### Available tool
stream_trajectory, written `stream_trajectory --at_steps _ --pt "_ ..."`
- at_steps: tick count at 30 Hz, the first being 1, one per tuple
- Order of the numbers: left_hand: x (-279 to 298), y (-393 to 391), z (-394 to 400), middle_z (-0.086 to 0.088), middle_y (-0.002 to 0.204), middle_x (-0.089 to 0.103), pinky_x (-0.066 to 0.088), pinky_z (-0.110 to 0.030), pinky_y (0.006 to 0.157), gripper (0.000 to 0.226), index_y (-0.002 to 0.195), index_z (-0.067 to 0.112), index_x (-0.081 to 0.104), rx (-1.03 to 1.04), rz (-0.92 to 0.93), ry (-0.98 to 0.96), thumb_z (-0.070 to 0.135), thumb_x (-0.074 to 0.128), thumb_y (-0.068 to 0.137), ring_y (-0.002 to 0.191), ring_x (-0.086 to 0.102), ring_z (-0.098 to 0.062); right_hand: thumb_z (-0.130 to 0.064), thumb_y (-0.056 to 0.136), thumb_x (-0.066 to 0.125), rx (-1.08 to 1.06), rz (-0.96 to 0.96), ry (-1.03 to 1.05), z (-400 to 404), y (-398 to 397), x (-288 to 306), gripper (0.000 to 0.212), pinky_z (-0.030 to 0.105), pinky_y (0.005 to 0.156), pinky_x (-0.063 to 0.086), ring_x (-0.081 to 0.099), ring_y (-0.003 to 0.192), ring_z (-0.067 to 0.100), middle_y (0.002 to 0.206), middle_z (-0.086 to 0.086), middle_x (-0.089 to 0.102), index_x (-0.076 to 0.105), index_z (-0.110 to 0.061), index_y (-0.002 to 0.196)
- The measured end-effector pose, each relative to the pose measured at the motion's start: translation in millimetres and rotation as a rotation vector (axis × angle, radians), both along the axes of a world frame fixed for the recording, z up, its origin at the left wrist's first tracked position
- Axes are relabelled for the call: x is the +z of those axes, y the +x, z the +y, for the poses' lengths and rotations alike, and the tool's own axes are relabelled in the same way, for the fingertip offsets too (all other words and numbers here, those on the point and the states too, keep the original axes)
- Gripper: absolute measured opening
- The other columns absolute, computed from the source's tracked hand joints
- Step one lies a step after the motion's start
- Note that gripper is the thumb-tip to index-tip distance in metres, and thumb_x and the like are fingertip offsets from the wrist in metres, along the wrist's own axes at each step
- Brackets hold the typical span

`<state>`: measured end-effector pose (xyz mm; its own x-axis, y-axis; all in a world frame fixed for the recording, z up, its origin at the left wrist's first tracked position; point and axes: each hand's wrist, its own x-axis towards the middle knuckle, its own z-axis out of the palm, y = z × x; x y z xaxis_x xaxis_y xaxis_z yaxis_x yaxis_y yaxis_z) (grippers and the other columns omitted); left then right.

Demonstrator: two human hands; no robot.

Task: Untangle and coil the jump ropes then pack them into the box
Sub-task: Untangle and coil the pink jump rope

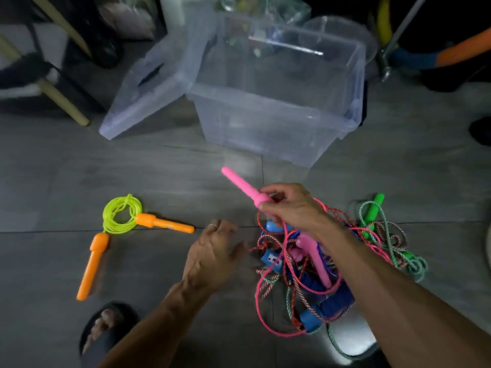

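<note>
Right hand (289, 208) grips pink handle (243, 185) above tangled ropes (318, 264); left hand (212, 253) hovers loose.

Bare forearms, no sleeves, ring (212, 226) on left grip (212, 251), dark sandal (106, 338) on foot

right hand (288, 208) pinching pink handle (243, 187), tangled ropes (326, 261) below

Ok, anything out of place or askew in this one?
Mostly expected mess: the tangled ropes lie heaped on the floor. The box lid leans tilted against the empty box rather than lying flat. The yellow-green rope sits coiled, still unpacked.
</note>
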<state>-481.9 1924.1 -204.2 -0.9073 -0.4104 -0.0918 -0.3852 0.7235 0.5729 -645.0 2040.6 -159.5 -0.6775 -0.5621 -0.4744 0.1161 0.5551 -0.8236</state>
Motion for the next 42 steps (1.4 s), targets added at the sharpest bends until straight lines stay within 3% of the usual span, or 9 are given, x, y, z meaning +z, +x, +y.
stream_trajectory --at_steps 5,9,14,22,25,29,33,38,42 --pt "90 18 -19 0.002 0.095 0.056 0.052 -0.038 0.073 0.039 0.096 0.021 0.056 -0.004 0.174 -0.16 0.048 0.055 0.068 0.091 0.057 -0.024 -0.018 0.068 0.079 0.21 0.231 0.094 6 30 91 0.02 0.027 0.069 0.051 0.062 0.072 0.009 0.082 -0.003 0.071 0.073 -0.018 0.087" --pt "151 38 -21 0.004 0.087 0.063 0.042 -0.035 0.072 0.044 0.093 0.022 0.057 -0.114 0.224 -0.218 0.056 0.056 0.065 0.082 0.061 -0.023 -0.011 0.071 0.08 0.346 0.238 -0.045 -3 76 170 0.023 0.012 0.065 0.046 0.057 0.069 0.003 0.08 -0.005 0.067 0.07 -0.013 0.091" --pt "217 73 -26 -0.012 0.084 0.067 0.039 -0.038 0.063 0.027 0.089 0.017 0.052 -0.073 0.303 -0.043 0.042 0.062 0.086 0.083 0.061 -0.037 -0.01 0.068 0.083 0.196 0.224 -0.256 -4 124 235 0.032 0.025 0.065 0.047 0.054 0.066 0.01 0.078 -0.005 0.062 0.065 -0.024 0.09" --pt "293 143 -63 0.006 0.066 0.051 0.035 -0.033 0.059 0.056 0.086 0.028 0.044 -0.061 0.183 -0.015 0.078 0.043 0.061 0.077 0.057 -0.027 -0.001 0.08 0.072 0.083 0.296 -0.299 14 158 289 0.01 0.019 0.052 0.043 0.051 0.047 0.009 0.057 0.002 0.059 0.065 -0.008 0.076" --pt "316 164 -66 0.007 0.068 0.055 0.045 -0.034 0.066 0.061 0.09 0.027 0.049 -0.06 0.108 0.03 0.083 0.038 0.071 0.072 0.057 -0.02 -0.006 0.079 0.074 0.182 0.372 -0.315 -4 177 315 0.011 0.018 0.05 0.043 0.051 0.047 0.008 0.055 -0.002 0.058 0.068 -0.013 0.073" --pt "347 173 -64 -0.004 0.065 0.058 0.046 -0.028 0.052 0.032 0.075 0.02 0.05 -0.036 0.199 0.418 0.046 0.048 0.094 0.052 0.058 -0.017 -0.007 0.081 0.073 0.238 0.452 -0.347 -26 198 343 0.005 0.021 0.05 0.045 0.049 0.049 0.008 0.058 0.003 0.056 0.07 -0.01 0.078" --pt "358 170 -73 -0.005 0.074 0.059 0.047 -0.029 0.054 0.018 0.081 0.016 0.058 -0.014 0.216 0.582 0.01 0.045 0.092 0.062 0.054 -0.017 -0.011 0.08 0.074 0.236 0.515 -0.336 -36 200 358 0.006 0.031 0.056 0.045 0.046 0.059 0.019 0.065 0.014 0.049 0.071 -0.007 0.081" --pt "349 165 -79 -0.009 0.055 0.05 0.039 -0.021 0.042 0.011 0.061 0.008 0.057 -0.037 0.275 0.94 0.012 0.048 0.066 0.042 0.045 -0.016 -0.015 0.075 0.079 0.214 0.444 -0.238 -32 182 340 0.017 0.02 0.05 0.035 0.042 0.051 0.011 0.055 0.003 0.05 0.065 -0.01 0.083" --pt "322 166 -88 -0.004 0.05 0.042 0.033 -0.02 0.04 0.007 0.064 0.009 0.059 0.047 0.42 1.375 0.011 0.055 0.07 0.041 0.037 -0.014 0.002 0.082 0.067 0.018 0.192 -0.309 -8 167 310 0.015 0.021 0.057 0.037 0.047 0.054 0.012 0.057 -0.002 0.056 0.059 -0.011 0.082"
